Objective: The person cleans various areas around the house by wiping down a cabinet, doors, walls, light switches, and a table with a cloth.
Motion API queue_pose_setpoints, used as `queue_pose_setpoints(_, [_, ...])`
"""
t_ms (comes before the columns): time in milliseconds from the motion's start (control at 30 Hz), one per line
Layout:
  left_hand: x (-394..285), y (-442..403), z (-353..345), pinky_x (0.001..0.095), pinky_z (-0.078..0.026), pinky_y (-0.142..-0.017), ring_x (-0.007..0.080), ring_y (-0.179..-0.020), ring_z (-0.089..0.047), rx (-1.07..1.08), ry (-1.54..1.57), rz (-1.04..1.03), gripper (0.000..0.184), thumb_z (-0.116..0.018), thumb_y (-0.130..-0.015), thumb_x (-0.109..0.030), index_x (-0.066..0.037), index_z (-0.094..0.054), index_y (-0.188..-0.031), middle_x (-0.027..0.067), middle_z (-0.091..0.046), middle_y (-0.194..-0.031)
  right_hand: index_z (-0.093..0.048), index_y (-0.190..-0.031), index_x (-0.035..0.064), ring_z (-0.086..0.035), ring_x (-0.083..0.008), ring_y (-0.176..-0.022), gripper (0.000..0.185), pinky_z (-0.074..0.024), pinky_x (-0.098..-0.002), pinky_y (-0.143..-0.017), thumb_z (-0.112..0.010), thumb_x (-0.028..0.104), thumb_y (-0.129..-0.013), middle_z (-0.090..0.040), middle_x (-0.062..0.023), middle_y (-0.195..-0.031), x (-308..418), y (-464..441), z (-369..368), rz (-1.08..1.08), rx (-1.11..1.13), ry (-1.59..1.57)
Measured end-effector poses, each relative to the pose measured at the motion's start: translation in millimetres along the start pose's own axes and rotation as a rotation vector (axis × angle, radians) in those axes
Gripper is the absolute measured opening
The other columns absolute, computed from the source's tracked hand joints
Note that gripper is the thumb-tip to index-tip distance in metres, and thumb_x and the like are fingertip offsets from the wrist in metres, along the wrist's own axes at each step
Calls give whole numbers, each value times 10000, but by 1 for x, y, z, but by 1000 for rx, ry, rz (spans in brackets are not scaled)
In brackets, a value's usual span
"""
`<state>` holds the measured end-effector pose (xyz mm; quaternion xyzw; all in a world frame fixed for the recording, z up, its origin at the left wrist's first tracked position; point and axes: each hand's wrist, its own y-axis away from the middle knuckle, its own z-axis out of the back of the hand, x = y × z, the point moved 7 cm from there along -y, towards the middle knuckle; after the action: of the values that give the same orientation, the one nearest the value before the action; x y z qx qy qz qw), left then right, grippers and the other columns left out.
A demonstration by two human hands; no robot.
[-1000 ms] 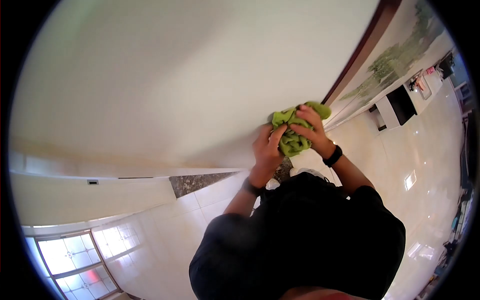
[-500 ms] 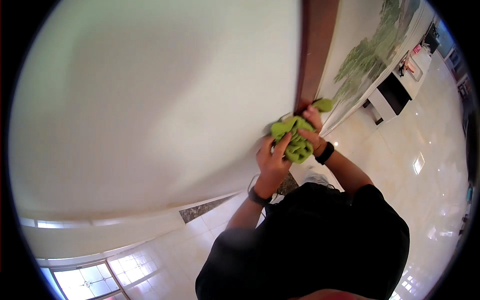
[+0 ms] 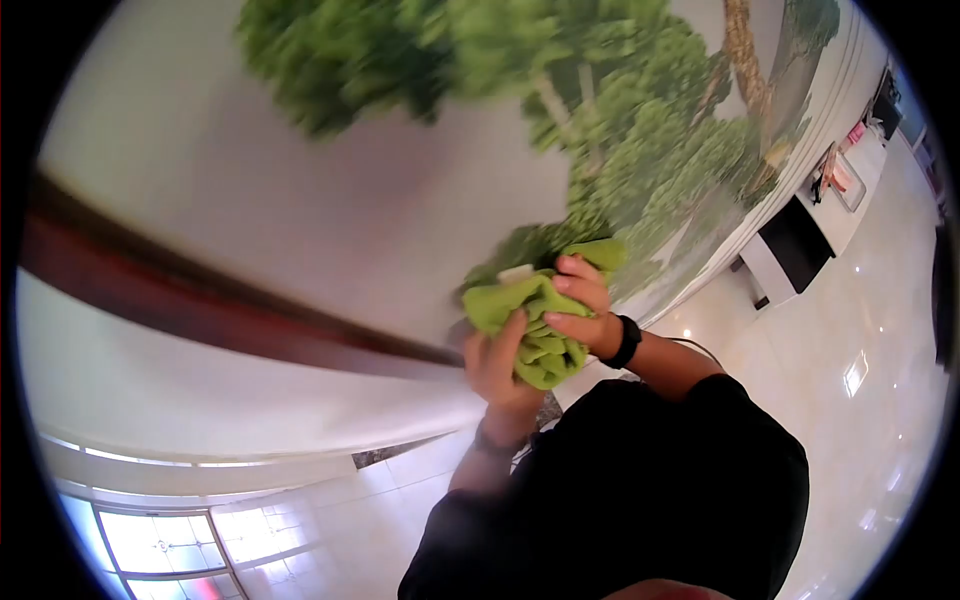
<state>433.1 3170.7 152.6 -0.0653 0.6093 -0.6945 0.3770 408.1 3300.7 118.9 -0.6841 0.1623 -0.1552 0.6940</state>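
A bunched green cloth (image 3: pixel 545 350) with a pale label is gripped between my two hands, close to the wall. My left hand (image 3: pixel 495 365) has its fingers closed on the cloth's left side. From the right, my right hand (image 3: pixel 588 305) pinches the folds, and a flap of cloth sticks out past its fingers. Behind the cloth is a wall mural of green trees (image 3: pixel 640 130). I cannot tell whether the cloth touches the mural.
A dark reddish-brown strip (image 3: pixel 200 305) runs along the mural's edge on the left. To the right, a white table (image 3: pixel 850 185) with a tray on it stands on the shiny tiled floor (image 3: pixel 790 400). A patterned glass door or window (image 3: pixel 165 545) is at lower left.
My view has turned, so the tree mural fills more of it and the brown strip now lies to the left. The cloth and both hands appear lower and farther left, still gripping.
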Motion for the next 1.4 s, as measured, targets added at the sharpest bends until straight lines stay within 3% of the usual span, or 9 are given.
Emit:
queue_pose_setpoints(200, [-42, 13, -113, 344, -516, -627, 254, -779, -612, 267, 110, 16, 504, -737, -642, -68, -180, -671, -1129, 69, -565, -972, -434, -1245, 179, -388, -414, -1272, 464, -357, -522, -1041, -666, 125, -847, -383, -171, -1347, -69, 46, 105, -178, 25, 62])
queue_pose_setpoints(333, [-42, 42, -155, 339, -517, -608, 241, -733, -604, 357, 106, 25, 529, -727, -622, -48, -192, -668, -1127, 60, -556, -954, -482, -1144, 163, -428, -401, -1236, 461, -362, -515, -1018, -739, 91, -767, -435, -181, -1288, -101, 140, 130, -232, -85, 96])
queue_pose_setpoints(633, [9, 105, -108, 386, -511, -626, 304, -750, -621, 356, -48, 195, 500, -745, -595, -44, -139, -667, -1080, 107, -585, -974, -691, -965, 239, -569, -310, -1054, 306, -402, -421, -824, -688, 166, -668, -611, -101, -1138, -63, 109, 81, -22, 384, 48])
queue_pose_setpoints(700, [3, 90, -90, 389, -512, -660, 323, -780, -629, 275, -126, 161, 450, -744, -621, -49, -86, -661, -1062, 134, -611, -968, -667, -965, 234, -527, -314, -1124, 260, -296, -480, -1022, -688, 150, -721, -585, -98, -1174, -51, 85, 68, 51, 437, 18])
queue_pose_setpoints(800, [-18, 45, -77, 374, -513, -678, 315, -807, -630, 172, -163, 129, 406, -743, -650, -61, -53, -651, -1045, 146, -616, -952, -705, -999, 281, -585, -271, -1069, 305, -466, -342, -669, -683, 195, -707, -642, -60, -1117, -53, 40, 60, -19, 422, -26])
queue_pose_setpoints(967, [-56, -25, -87, 338, -505, -703, 297, -841, -629, 26, -106, 36, 391, -735, -673, -70, -51, -650, -1054, 136, -612, -961, -701, -990, 233, -564, -313, -1113, 250, -433, -419, -897, -697, 201, -742, -619, -111, -1161, -67, -34, 88, -27, 163, 84])
queue_pose_setpoints(1067, [-71, -44, -110, 332, -520, -624, 252, -762, -632, 146, -40, 34, 503, -728, -627, -43, -142, -662, -1116, 64, -589, -942, -629, -1055, 183, -530, -361, -1151, 286, -358, -495, -999, -700, 201, -779, -562, -148, -1210, -85, -28, 110, -79, -68, 113])
queue_pose_setpoints(1300, [-61, 2, -161, 330, -523, -570, 215, -710, -629, 351, 78, 18, 563, -726, -618, -66, -205, -642, -1156, 36, -566, -975, -397, -1211, 155, -461, -389, -1214, 429, -296, -577, -1034, -651, 208, -870, -419, -148, -1278, -100, 48, 139, -188, -141, 263])
queue_pose_setpoints(1400, [-42, 47, -164, 330, -528, -571, 213, -753, -633, 439, 31, 100, 584, -731, -619, -97, -216, -619, -1180, 33, -561, -997, -465, -1175, 175, -433, -383, -1232, 353, -280, -565, -1032, -640, 188, -869, -457, -151, -1279, -98, 107, 132, -180, -130, 174])
